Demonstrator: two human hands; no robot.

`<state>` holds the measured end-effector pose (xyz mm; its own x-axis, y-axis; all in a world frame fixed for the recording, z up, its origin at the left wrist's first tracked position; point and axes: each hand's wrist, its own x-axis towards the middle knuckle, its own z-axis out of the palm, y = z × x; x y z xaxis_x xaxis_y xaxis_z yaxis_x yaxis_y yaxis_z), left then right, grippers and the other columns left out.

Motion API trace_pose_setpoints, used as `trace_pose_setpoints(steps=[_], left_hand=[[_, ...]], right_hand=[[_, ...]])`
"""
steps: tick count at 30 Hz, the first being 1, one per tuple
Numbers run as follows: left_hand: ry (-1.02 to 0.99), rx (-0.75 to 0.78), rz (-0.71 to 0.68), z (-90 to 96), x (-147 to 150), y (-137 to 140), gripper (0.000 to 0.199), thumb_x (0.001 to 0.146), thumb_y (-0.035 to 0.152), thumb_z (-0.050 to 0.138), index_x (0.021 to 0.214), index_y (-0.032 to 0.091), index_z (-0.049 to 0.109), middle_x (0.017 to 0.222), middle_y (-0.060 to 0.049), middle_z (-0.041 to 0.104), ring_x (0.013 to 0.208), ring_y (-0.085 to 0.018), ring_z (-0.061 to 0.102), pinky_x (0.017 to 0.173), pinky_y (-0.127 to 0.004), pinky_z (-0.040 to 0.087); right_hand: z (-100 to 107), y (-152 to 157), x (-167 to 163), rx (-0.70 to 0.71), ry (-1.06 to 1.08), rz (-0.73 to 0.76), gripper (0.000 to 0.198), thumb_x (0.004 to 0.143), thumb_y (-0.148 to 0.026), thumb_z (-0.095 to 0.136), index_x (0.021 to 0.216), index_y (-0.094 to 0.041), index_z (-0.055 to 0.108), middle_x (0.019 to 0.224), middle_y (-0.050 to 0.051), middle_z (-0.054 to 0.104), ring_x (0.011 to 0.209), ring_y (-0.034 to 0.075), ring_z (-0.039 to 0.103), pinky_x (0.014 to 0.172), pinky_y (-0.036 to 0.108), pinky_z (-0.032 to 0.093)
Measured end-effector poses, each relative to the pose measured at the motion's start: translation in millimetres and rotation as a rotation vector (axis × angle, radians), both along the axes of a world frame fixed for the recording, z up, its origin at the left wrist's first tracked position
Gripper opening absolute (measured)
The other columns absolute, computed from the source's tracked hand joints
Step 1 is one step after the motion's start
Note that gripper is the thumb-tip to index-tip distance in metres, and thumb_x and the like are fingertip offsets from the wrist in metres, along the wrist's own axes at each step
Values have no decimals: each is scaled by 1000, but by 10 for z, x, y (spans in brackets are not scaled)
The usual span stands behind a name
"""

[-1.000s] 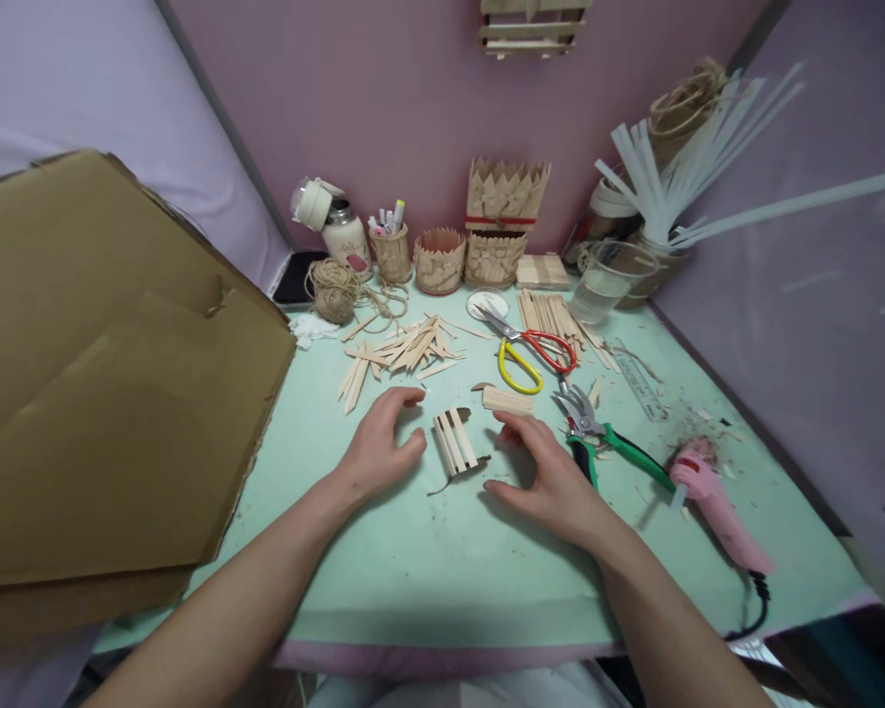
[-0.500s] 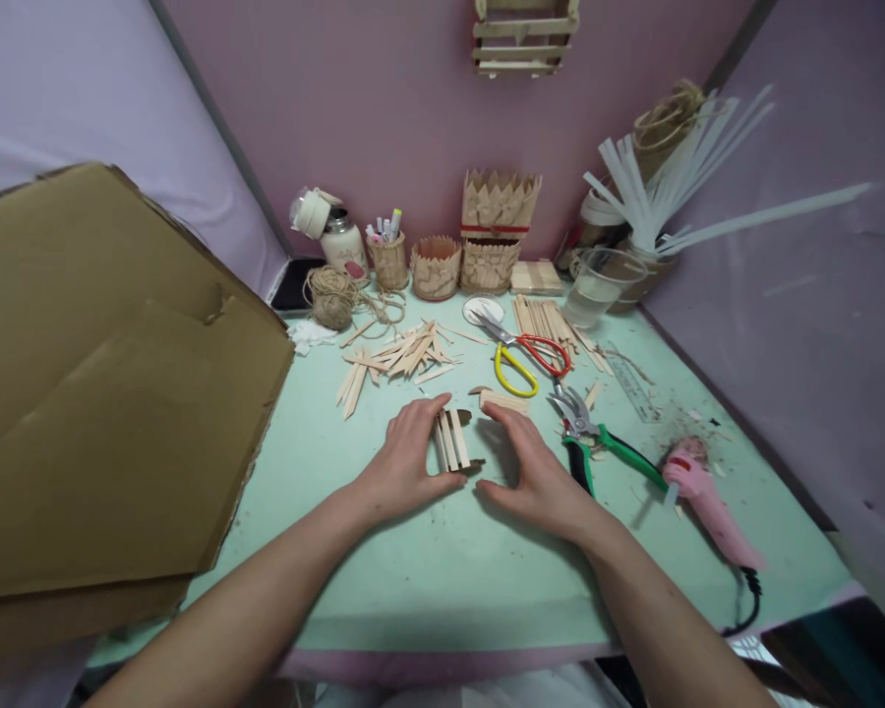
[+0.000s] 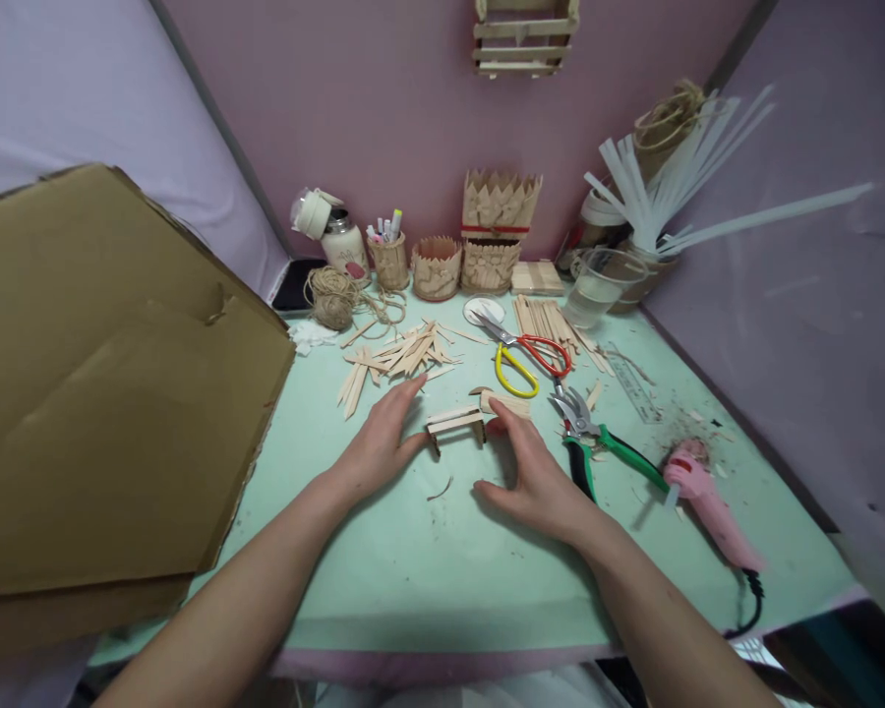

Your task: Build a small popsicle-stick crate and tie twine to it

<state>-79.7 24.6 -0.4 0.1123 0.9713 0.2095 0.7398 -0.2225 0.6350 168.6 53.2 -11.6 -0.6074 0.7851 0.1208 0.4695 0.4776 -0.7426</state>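
One slatted wooden stand (image 3: 455,421) stood upright on its dark legs near the middle of the tabletop (image 3: 413,590). The left hand (image 3: 375,441) curved beside its left end and the right hand (image 3: 537,474) beside its right, thumbs and fingers spread well apart and gripping nothing, though any fingertip contact could not be made out. Beyond lay loose sticks (image 3: 413,352), a wooden panel (image 3: 507,404) and scissors (image 3: 507,336), with green-handled pruners (image 3: 634,459) and a pink glue gun (image 3: 714,509) farther right.
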Motion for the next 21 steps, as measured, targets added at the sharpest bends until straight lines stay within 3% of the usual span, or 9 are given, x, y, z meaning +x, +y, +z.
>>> trace_pose_setpoints(steps=[4, 11, 14, 17, 19, 21], left_hand=[[27, 10, 124, -8, -30, 21, 62, 86, 18, 57, 143, 23, 35, 143, -12, 51, 133, -28, 47, 110, -48, 40], [84, 3, 144, -27, 5, -16, 57, 80, 16, 56, 135, 19, 42, 131, -13, 58, 124, -29, 53, 105, -49, 43], [105, -3, 155, -23, 11, -26, 45, 81, 19, 56, 125, 18, 48, 126, -13, 59, 120, -29, 55, 102, -48, 45], [95, -14, 192, 34, 21, -44, 31, 82, 18, 52, 113, 19, 53, 117, -11, 62, 113, -27, 58, 98, -47, 46], [70, -20, 183, 83, 34, -65, 29, 82, 22, 53, 111, 19, 53, 116, -10, 62, 111, -27, 58, 97, -47, 46], [55, -28, 135, 119, 56, -90, 35, 82, 31, 57, 115, 20, 52, 121, -11, 60, 115, -29, 56, 99, -48, 44]], right_hand=[[0, -7, 0, 3, -7, -14, 90, 76, -26, 68, 151, -22, 19, 121, 10, 54, 119, 27, 49, 108, 48, 36], [43, -27, 26, 52, 29, -47, 86, 76, -24, 68, 149, -23, 22, 126, 11, 53, 119, 25, 50, 105, 46, 39], [51, -4, 31, 162, 98, -158, 66, 79, -21, 63, 140, -21, 37, 119, 10, 58, 112, 24, 54, 99, 44, 43], [54, 39, 66, 308, 159, -380, 38, 83, -17, 55, 120, -19, 52, 105, 8, 62, 100, 23, 59, 91, 40, 47], [82, 62, 121, 391, 94, -461, 27, 84, -16, 54, 111, -18, 57, 98, 8, 64, 95, 23, 59, 86, 39, 47], [146, 79, 197, 452, -67, -451, 21, 86, -19, 55, 107, -17, 60, 97, 9, 65, 95, 25, 59, 84, 40, 46]])
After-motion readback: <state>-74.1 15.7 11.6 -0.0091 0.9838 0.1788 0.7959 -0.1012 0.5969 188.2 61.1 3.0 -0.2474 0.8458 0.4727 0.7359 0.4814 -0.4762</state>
